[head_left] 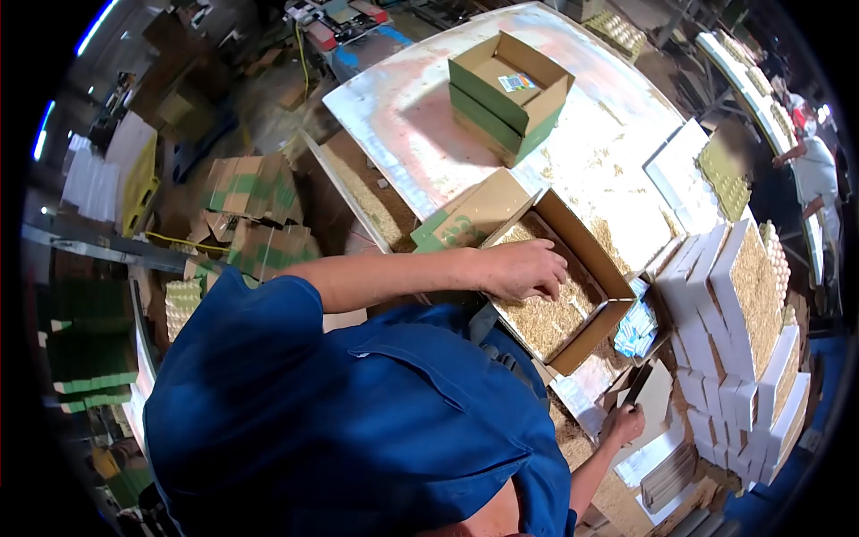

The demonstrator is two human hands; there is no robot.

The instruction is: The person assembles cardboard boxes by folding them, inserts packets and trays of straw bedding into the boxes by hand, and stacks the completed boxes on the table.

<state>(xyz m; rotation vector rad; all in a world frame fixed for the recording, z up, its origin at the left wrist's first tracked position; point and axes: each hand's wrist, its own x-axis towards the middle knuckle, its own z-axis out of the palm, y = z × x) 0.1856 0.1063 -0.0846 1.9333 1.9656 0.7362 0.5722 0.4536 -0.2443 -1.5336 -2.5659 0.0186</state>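
Wears a blue shirt (358,403) across the lower middle of the frame; at lower right, has the right hand (624,422) wrapped around a slim dark object (638,385), too small to identify, just beside a pale cardboard sheet (656,407); at the centre, dips the left hand (526,268) into an open-topped cardboard carton (582,248), with fingers loosely bent and pointing down over wood shavings (541,327); cannot tell a pinch of shavings from mere contact under those fingertips.

Looks partway along, to judge by the carton; already spread with shavings over most of the floor, yet with a pale patch to the right of the fingers, and not yet closed over.

Just right of the carton, shows blue-and-white packets (637,327) in a heap; farther right, white-sided trays (716,385) in stacks, with more shavings; just left, green-printed cardboard (465,219); beyond, at upper middle, a green-and-brown carton (483,94) on the white table (608,80); toward upper right, a pulp egg tray (723,174); farthest, near the right edge, a co-worker (814,170) in white.
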